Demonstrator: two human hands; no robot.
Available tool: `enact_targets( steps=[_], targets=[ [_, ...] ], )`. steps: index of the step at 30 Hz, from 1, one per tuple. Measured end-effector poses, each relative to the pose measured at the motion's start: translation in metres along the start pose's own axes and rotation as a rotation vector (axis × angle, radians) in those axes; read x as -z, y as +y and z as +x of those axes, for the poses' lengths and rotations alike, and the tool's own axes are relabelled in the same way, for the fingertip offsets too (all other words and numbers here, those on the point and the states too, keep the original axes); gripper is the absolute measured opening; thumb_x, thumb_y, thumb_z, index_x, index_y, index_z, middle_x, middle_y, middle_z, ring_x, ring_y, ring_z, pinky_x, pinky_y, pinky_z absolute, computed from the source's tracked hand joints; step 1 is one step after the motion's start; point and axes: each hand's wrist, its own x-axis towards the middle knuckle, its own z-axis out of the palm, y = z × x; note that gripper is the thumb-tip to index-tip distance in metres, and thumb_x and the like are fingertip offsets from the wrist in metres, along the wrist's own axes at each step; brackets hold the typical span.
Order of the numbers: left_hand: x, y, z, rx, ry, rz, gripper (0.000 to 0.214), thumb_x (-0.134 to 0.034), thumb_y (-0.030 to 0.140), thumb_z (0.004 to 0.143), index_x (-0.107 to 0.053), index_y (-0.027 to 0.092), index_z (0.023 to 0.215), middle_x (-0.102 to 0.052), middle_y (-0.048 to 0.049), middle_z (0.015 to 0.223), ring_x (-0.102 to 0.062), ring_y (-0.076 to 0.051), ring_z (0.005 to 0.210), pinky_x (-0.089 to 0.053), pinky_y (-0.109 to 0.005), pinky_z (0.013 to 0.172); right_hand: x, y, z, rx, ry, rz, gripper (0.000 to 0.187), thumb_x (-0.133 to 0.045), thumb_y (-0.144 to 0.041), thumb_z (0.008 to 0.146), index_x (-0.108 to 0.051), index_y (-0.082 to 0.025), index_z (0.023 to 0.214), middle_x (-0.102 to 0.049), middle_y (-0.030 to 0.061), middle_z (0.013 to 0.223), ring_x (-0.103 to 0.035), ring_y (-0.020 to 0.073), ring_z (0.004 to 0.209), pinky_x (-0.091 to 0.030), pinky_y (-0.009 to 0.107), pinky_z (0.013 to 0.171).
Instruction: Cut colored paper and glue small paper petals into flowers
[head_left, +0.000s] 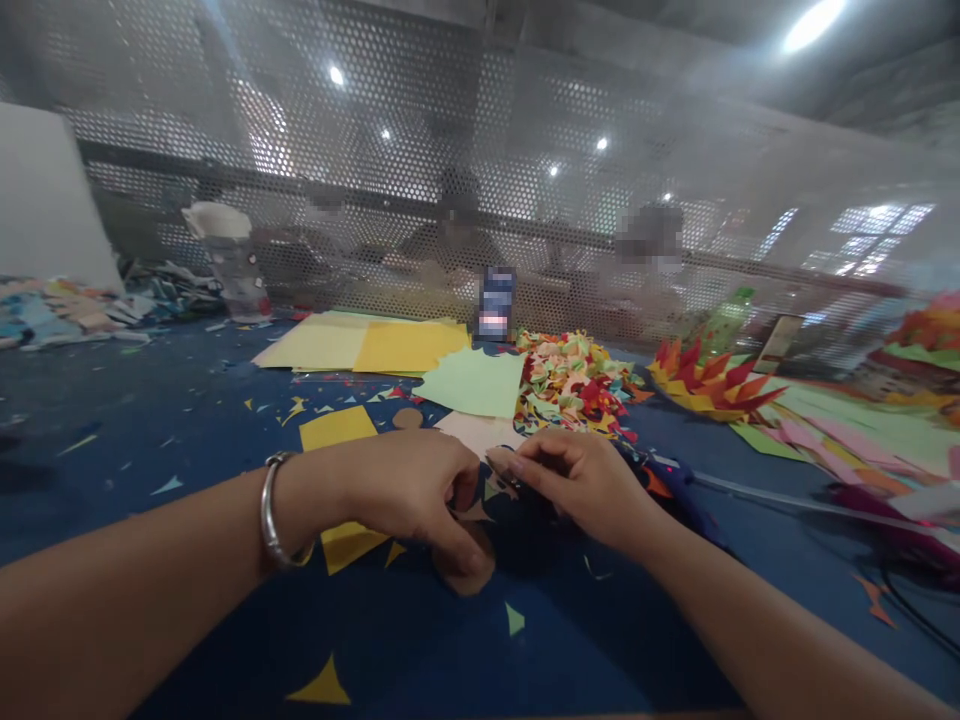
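My left hand (409, 490), with a metal bangle (274, 525) on the wrist, is curled with its thumb pressing a small round brown paper piece (465, 572) on the blue table (187, 420). My right hand (581, 478) is pinched shut on a small piece of paper that I cannot make out clearly. Both hands meet over the table's middle. A yellow paper strip (341, 485) lies under my left hand.
Yellow sheets (360, 345), a light green sheet (472, 382) and a heap of coloured paper cut-outs (574, 385) lie behind the hands. A folded red-orange paper crown (709, 385) and more sheets sit at right. A perforated screen (450, 150) stands at the back, people beyond it.
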Motion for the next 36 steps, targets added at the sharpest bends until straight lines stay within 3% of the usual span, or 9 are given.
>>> enact_targets(
  steps=[7, 13, 17, 22, 25, 29, 36],
  targets=[
    [-0.001, 0.002, 0.002, 0.013, -0.115, -0.081, 0.027, -0.07, 0.039, 0.06, -0.059, 0.019, 0.074, -0.059, 0.0016, 0.067, -0.05, -0.014, 0.057, -0.028, -0.022, 0.047, 0.001, 0.002, 0.001, 0.001, 0.05, -0.028, 0.031, -0.053, -0.042, 0.087, -0.063, -0.018, 0.072, -0.051, -0.0033, 0.059, -0.043, 0.0087, 0.047, -0.033, 0.021, 0.045],
    [0.001, 0.012, -0.006, -0.037, -0.09, 0.011, 0.046, -0.074, 0.051, 0.057, -0.06, 0.021, 0.089, -0.061, -0.0018, 0.082, -0.053, -0.018, 0.067, -0.031, -0.023, 0.049, 0.002, 0.002, 0.002, 0.023, 0.091, -0.004, 0.03, -0.056, -0.041, 0.085, -0.059, -0.018, 0.067, -0.048, -0.0037, 0.059, -0.04, 0.0095, 0.053, -0.033, 0.021, 0.048],
    [0.0, 0.012, -0.006, -0.008, -0.076, 0.026, 0.037, -0.074, 0.046, 0.058, -0.058, 0.02, 0.079, -0.058, 0.0008, 0.07, -0.05, -0.015, 0.058, -0.027, -0.022, 0.044, 0.003, 0.004, 0.002, 0.023, 0.093, 0.004, 0.031, -0.054, -0.041, 0.086, -0.057, -0.018, 0.066, -0.047, -0.0034, 0.059, -0.041, 0.0099, 0.053, -0.034, 0.021, 0.049],
    [0.003, -0.009, 0.004, 0.048, -0.203, -0.386, 0.026, -0.07, 0.037, 0.064, -0.056, 0.019, 0.076, -0.058, 0.0022, 0.063, -0.055, -0.015, 0.058, -0.039, -0.023, 0.051, 0.004, 0.003, 0.001, 0.038, 0.129, -0.005, 0.03, -0.054, -0.042, 0.086, -0.059, -0.019, 0.068, -0.046, -0.0035, 0.059, -0.041, 0.0097, 0.051, -0.034, 0.022, 0.048],
    [0.004, -0.023, 0.012, 0.084, -0.152, -0.656, 0.029, -0.071, 0.035, 0.065, -0.056, 0.018, 0.083, -0.062, 0.001, 0.069, -0.059, -0.015, 0.061, -0.044, -0.025, 0.057, 0.004, 0.002, 0.0, 0.041, 0.136, 0.017, 0.027, -0.056, -0.039, 0.086, -0.059, -0.019, 0.068, -0.046, -0.0044, 0.059, -0.04, 0.0092, 0.05, -0.034, 0.021, 0.049],
    [0.005, -0.03, 0.019, 0.142, -0.083, -0.796, 0.034, -0.07, 0.026, 0.066, -0.056, 0.018, 0.096, -0.064, 0.0007, 0.073, -0.061, -0.014, 0.062, -0.046, -0.027, 0.059, 0.005, 0.002, 0.0, 0.066, 0.118, 0.057, 0.024, -0.056, -0.036, 0.086, -0.059, -0.018, 0.069, -0.049, -0.0039, 0.061, -0.043, 0.0098, 0.055, -0.035, 0.021, 0.051],
    [0.002, -0.024, 0.019, 0.082, -0.098, -0.932, 0.028, -0.069, 0.017, 0.066, -0.057, 0.015, 0.092, -0.064, 0.0011, 0.073, -0.06, -0.011, 0.065, -0.046, -0.024, 0.063, 0.004, 0.006, 0.0, 0.07, 0.108, -0.021, 0.023, -0.052, -0.034, 0.088, -0.062, -0.018, 0.074, -0.054, -0.0016, 0.066, -0.047, 0.0116, 0.06, -0.038, 0.022, 0.056]
  ],
)
